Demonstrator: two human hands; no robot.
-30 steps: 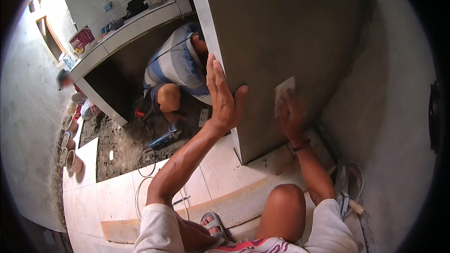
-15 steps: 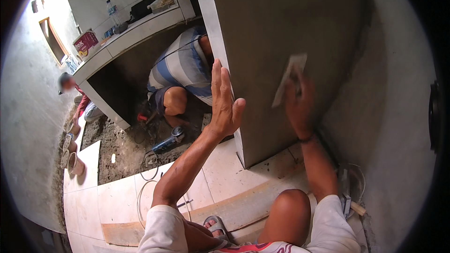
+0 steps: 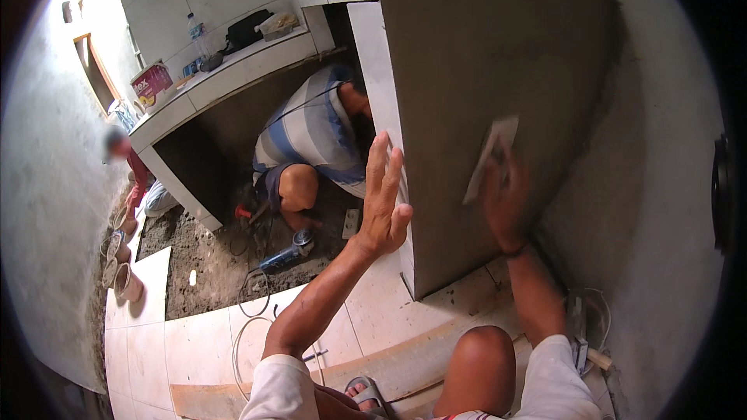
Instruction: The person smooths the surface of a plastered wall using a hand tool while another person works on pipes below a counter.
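Note:
My right hand (image 3: 504, 198), blurred by motion, is closed around a pale flat plastering float (image 3: 492, 157). The float lies tilted against the grey plastered side panel (image 3: 482, 39) of a counter. Fingers up and thumb apart, my left hand (image 3: 384, 206) is open and holds nothing. It is at the white tiled front edge (image 3: 379, 70) of that panel; whether the palm touches it I cannot tell.
Under the counter (image 3: 226, 82) a person in a striped shirt (image 3: 307, 124) crouches near an angle grinder (image 3: 286, 253) with a loose cord. Another person (image 3: 138, 175) is at far left, by several buckets (image 3: 127, 282). A long board (image 3: 342, 379) lies on the floor tiles before me.
The whole view has shifted, so the scene sits lower and slightly to the right. My left hand stays open by the panel's edge, and my right hand keeps the float against the plaster.

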